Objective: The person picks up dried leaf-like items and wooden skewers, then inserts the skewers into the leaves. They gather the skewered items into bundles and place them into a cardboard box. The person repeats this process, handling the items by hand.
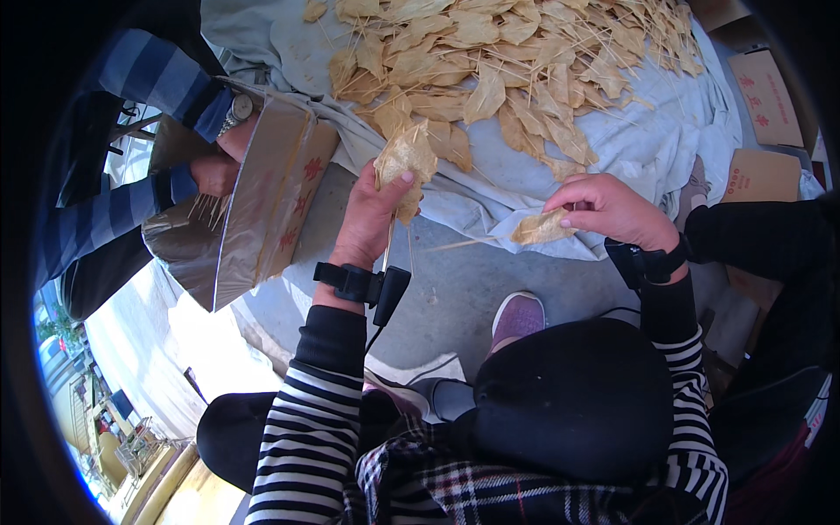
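Note:
My left hand [374, 207] grips a small stack of flat, tan dried food pieces on thin wooden sticks [410, 157], its thumb pressed on top and the sticks pointing down past the wrist. To the right, my right hand [600, 207] pinches one single tan piece [541, 227] between thumb and fingers; its stick points left toward the left hand. Beyond both hands, a wide heap of the same skewered pieces [485, 92] lies on a pale grey cloth [656, 131]. What exactly the food is, I cannot tell.
At the left, a co-worker's hands [216, 172] reach into a plastic-lined cardboard box [279, 197], with sticks at the fingers. More cardboard boxes [764, 98] stand at the right edge. A pink shoe [518, 315] rests on the concrete floor [453, 282]. Another person's dark sleeve [755, 239] shows at the right.

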The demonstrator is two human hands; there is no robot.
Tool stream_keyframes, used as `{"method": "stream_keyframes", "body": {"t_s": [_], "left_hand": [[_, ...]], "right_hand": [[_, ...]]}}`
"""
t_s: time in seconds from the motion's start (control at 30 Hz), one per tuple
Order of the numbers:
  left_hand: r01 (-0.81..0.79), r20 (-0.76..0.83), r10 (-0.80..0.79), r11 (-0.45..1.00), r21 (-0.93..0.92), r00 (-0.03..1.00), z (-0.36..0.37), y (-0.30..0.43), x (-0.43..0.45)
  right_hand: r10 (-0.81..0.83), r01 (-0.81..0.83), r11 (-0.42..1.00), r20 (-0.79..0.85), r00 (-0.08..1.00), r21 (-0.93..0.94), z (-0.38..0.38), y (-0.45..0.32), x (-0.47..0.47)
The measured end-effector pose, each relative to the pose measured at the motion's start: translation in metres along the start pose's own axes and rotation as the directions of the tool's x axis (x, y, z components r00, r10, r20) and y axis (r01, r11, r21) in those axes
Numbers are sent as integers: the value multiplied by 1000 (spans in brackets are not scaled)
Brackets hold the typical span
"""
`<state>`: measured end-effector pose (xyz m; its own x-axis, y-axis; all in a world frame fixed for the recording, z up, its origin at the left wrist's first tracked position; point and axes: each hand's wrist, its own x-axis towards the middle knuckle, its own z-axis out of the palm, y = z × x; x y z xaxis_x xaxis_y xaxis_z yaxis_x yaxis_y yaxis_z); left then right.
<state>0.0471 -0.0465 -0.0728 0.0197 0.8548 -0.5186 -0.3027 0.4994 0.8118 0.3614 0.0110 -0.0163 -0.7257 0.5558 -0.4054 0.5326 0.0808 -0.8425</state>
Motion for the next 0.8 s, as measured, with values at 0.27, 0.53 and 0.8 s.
{"method": "stream_keyframes", "body": {"t_s": [0.27, 0.53, 0.8], "left_hand": [[39, 199, -107, 947, 318, 974, 29, -18, -6], [1, 290, -109, 937, 349, 951, 32, -23, -9], [90, 280, -176, 951, 295, 944, 40, -14, -13]], "right_hand": [[-217, 210, 960, -16, 976, -186, 29, -26, 40], [-177, 166, 982, -133, 975, -94, 32, -15, 56], [-144, 110, 982, -237, 961, -152, 33, -17, 55]]}}
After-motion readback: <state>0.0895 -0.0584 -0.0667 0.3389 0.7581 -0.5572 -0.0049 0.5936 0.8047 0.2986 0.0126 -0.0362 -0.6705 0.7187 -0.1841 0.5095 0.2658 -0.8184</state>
